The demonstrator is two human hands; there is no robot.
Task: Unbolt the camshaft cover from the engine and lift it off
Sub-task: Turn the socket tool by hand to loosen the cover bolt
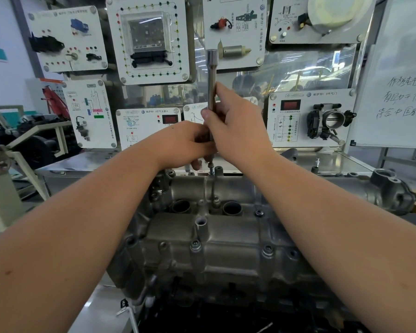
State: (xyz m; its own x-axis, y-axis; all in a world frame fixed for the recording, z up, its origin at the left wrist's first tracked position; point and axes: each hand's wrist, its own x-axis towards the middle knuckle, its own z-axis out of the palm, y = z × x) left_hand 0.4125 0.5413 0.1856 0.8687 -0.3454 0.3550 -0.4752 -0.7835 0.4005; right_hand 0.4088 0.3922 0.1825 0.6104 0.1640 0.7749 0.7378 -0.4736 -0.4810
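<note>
- Nearest you: both your bare forearms reach in from the lower corners, over the camshaft cover [214,239], and meet above its far edge.
- The cover lies bolted on the engine [202,280], centre frame. Bolts [195,246] show along its near side; two open round wells [231,209] sit further back.
- Your right hand [235,131] wraps a long extension bar [211,78], thumb across the shaft. The bar stands near upright, its socket end at the top.
- Your left hand [183,145] curls round the bar's lower part, just beside the right hand, touching it.
- The bar's tip meets a bolt [211,169] at the cover's far edge.
- Behind: a training board [149,39] with mounted panels, a throttle body [332,121], and a whiteboard [399,92] at the right.
</note>
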